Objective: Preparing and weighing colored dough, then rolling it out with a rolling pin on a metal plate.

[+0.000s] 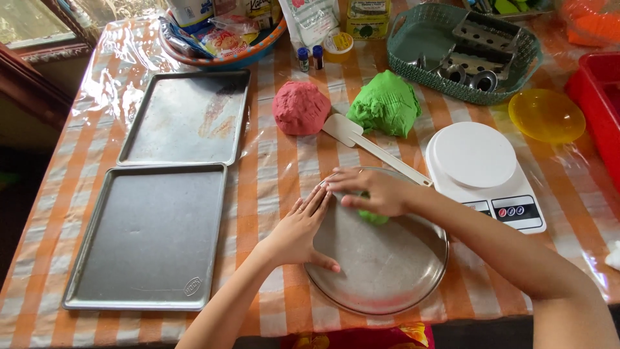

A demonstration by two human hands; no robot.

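We press a small green dough piece [372, 217] onto the round metal plate [387, 271] with the right hand [373, 192], fingers curled over it. The left hand [302, 227] lies open and flat, steadying the rim. Bottles and packets [310, 19] stand at the table's [271, 174] far edge.

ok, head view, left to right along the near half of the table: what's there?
lower baking tray → left hand on the rim of the round glass plate → right hand pressing a green dough piece → white kitchen scale
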